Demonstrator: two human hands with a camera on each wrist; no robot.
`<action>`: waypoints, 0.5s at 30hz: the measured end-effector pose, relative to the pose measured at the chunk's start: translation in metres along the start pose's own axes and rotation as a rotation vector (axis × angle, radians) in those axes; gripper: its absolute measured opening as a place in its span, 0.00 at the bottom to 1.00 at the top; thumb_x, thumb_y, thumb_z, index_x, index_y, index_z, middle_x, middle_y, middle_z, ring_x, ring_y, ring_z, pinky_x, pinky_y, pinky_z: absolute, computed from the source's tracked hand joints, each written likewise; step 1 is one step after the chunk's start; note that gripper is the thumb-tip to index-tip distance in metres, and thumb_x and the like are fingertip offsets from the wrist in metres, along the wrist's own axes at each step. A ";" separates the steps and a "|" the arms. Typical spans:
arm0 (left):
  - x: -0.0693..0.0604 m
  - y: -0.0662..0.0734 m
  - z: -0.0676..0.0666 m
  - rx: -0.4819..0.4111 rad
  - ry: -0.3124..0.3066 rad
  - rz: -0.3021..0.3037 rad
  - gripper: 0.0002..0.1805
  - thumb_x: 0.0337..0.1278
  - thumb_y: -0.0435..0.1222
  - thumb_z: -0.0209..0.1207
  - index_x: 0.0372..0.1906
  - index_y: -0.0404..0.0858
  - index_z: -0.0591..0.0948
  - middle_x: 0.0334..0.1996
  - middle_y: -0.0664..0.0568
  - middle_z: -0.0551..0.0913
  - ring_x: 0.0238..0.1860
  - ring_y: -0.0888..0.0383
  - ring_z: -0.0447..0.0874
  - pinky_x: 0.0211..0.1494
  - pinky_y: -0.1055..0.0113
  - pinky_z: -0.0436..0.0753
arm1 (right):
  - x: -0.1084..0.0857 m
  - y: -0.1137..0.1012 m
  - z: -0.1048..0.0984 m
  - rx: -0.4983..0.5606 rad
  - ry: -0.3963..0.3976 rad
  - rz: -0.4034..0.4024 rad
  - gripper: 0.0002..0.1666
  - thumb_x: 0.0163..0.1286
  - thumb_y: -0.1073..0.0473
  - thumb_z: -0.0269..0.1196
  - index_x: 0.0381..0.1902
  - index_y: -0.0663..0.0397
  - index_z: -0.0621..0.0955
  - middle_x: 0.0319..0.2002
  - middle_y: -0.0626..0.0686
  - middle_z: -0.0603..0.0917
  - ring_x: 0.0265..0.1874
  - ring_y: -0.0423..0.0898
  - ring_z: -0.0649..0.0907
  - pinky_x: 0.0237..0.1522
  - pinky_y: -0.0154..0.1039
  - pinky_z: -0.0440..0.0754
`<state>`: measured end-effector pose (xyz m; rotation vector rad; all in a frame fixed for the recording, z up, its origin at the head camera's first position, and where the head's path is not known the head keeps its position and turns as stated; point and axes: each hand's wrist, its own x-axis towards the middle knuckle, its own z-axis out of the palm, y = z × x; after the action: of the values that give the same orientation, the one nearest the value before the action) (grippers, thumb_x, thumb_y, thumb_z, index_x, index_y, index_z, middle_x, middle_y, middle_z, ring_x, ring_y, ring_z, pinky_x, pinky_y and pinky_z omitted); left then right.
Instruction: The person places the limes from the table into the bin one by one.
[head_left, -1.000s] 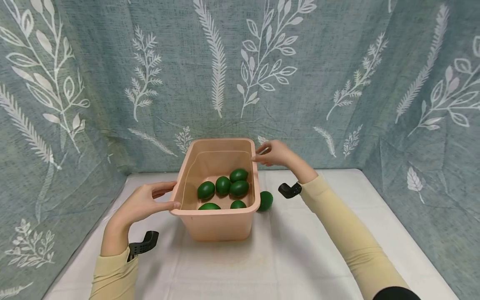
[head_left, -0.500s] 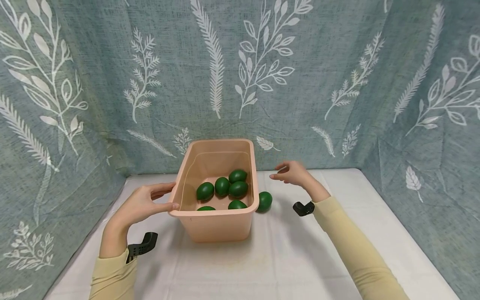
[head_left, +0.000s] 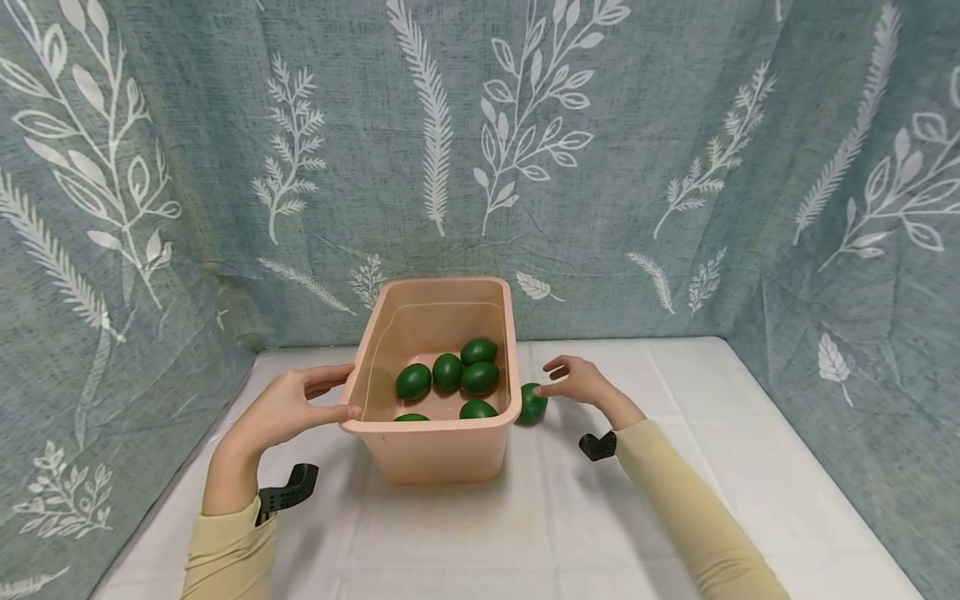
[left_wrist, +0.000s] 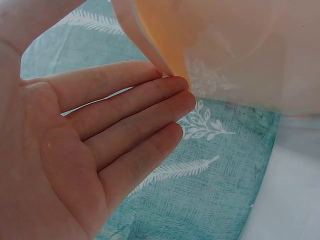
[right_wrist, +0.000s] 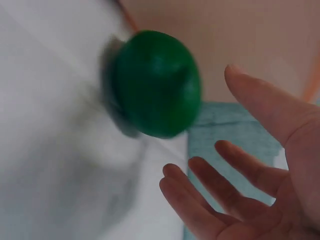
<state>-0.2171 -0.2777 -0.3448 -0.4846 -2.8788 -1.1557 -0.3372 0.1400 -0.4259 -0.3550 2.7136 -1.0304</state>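
A peach-coloured plastic bin (head_left: pixel 444 450) stands on the white cloth, with several dark green limes (head_left: pixel 447 372) lying on its floor. My left hand (head_left: pixel 288 408) touches the bin's left rim near the front corner, the fingers nearly straight. In the left wrist view, fingertips (left_wrist: pixel 170 135) of that hand lie at the bin's edge. One more lime (head_left: pixel 532 406) rests on the cloth against or close by the bin's right wall. Just above and right of it is my right hand (head_left: pixel 585 383), fingers loosely spread. The right wrist view shows this lime (right_wrist: pixel 159 85) apart from the fingers.
White cloth (head_left: pixel 465 542) covers the table around the bin. A blue-green curtain (head_left: pixel 352 167) printed with white leaves hangs behind and along both sides. Each wrist carries a black camera mount (head_left: pixel 288 492).
My right hand has left the bin's right rim, swung out to the right and lowered, then come back left towards the lime outside. My left hand has stayed at the rim.
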 end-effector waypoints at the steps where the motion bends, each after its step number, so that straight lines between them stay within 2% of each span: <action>1: 0.000 0.000 0.000 -0.001 -0.001 -0.002 0.40 0.50 0.54 0.66 0.66 0.38 0.71 0.63 0.43 0.73 0.65 0.39 0.68 0.66 0.47 0.73 | 0.001 0.001 0.004 -0.003 -0.004 -0.003 0.40 0.55 0.41 0.70 0.60 0.58 0.75 0.56 0.61 0.79 0.55 0.57 0.78 0.50 0.47 0.83; 3: 0.000 0.000 -0.001 -0.001 -0.002 -0.005 0.41 0.49 0.54 0.66 0.66 0.38 0.71 0.63 0.43 0.73 0.65 0.39 0.68 0.66 0.47 0.73 | 0.004 0.002 0.012 0.013 -0.019 -0.002 0.40 0.56 0.43 0.70 0.61 0.57 0.74 0.57 0.61 0.78 0.58 0.58 0.76 0.55 0.50 0.80; 7: 0.001 0.000 -0.001 -0.010 -0.007 -0.008 0.41 0.49 0.54 0.67 0.66 0.38 0.70 0.63 0.43 0.73 0.65 0.39 0.68 0.66 0.47 0.73 | 0.008 0.001 0.024 0.028 -0.019 -0.017 0.38 0.55 0.48 0.71 0.61 0.56 0.74 0.58 0.61 0.77 0.58 0.57 0.76 0.57 0.52 0.79; 15: 0.001 0.000 -0.002 -0.019 -0.004 -0.001 0.40 0.49 0.54 0.67 0.65 0.38 0.71 0.63 0.43 0.74 0.65 0.40 0.68 0.67 0.48 0.73 | 0.006 -0.006 0.035 0.034 -0.008 -0.052 0.34 0.51 0.55 0.74 0.56 0.56 0.77 0.53 0.60 0.80 0.51 0.53 0.78 0.50 0.44 0.81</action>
<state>-0.2184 -0.2789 -0.3436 -0.4871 -2.8741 -1.1840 -0.3324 0.1118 -0.4484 -0.4257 2.6894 -1.0847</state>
